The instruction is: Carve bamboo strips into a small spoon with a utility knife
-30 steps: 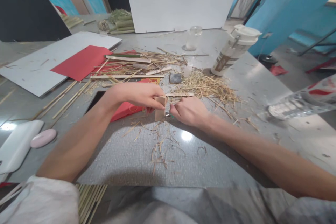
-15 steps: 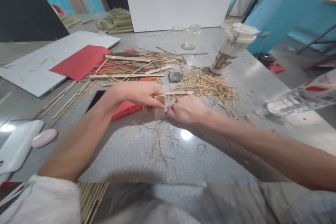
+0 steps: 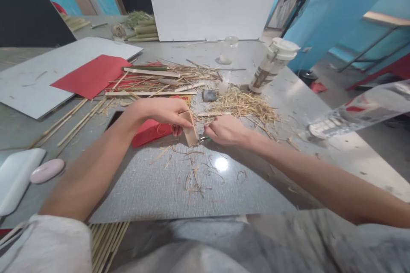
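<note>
My left hand [image 3: 174, 115] pinches a small tan, angular wooden piece [image 3: 191, 135] above the middle of the grey table. Close to its right, my right hand [image 3: 224, 130] is closed around a slim tool [image 3: 204, 138] with a shiny metal tip and a bit of green. The tip points left and is at or very near the lower right edge of the wooden piece; whether they touch is unclear. A red packet [image 3: 150, 131] lies just left of my left hand. Thin curled shavings [image 3: 195, 179] are scattered on the table below both hands.
Behind my hands lie thin straw sticks [image 3: 192, 74], a dark block [image 3: 209, 95] and loose straw [image 3: 250, 103]. A white-lidded bottle [image 3: 272, 66] stands back right, a clear bottle [image 3: 358, 108] at right. Red card [image 3: 92, 76] and a pink oval object [image 3: 47, 170] are at left.
The wooden piece has tilted in my left hand. The metal tip and green part by my right hand show more clearly. The whole view has shifted slightly, with table objects appearing further left.
</note>
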### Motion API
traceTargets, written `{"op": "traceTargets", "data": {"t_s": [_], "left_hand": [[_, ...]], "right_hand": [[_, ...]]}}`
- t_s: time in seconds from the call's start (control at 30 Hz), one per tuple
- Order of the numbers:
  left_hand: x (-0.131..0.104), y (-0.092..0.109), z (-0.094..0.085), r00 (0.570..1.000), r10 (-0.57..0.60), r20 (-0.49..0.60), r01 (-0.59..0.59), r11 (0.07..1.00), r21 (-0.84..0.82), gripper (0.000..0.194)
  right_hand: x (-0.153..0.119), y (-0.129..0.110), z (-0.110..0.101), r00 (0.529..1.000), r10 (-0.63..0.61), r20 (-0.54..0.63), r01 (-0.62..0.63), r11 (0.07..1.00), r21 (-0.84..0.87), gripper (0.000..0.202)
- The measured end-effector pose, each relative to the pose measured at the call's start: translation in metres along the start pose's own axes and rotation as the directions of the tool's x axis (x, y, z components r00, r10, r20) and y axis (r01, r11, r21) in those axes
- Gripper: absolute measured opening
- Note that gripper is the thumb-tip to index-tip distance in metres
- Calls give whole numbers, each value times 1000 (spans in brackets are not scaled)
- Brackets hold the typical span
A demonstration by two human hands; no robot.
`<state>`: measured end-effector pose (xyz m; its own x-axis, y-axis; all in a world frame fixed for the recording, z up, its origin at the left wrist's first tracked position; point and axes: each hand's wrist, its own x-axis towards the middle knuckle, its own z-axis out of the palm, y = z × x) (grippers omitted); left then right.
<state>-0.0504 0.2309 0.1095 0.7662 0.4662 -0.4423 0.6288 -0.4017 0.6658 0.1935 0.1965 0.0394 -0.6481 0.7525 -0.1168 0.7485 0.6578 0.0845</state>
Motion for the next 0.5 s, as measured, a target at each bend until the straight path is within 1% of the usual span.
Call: {"op": "traceTargets", "data": {"t_s": [0.13,0.27,0.4,0.5], "left_hand": [[1,4,2,1000,12,-26,-11,999,35,26],[4,1,1,998,55,-8,-56,998,-34,30],[7,-1,1,998,61,20,-60,997,-55,34],[8,3,3,998,57,13,-56,998,-42,32]], "right_hand": [[-2,-3,4,999,44,-19,-44,999,11,59],[-2,-6,6,997,70,-25,-69,998,12,58],[-1,-7,5,998,52,-18,-52,999,9,59],[1,-6,4,1000,20,-10,-20,1000,5,59]]}}
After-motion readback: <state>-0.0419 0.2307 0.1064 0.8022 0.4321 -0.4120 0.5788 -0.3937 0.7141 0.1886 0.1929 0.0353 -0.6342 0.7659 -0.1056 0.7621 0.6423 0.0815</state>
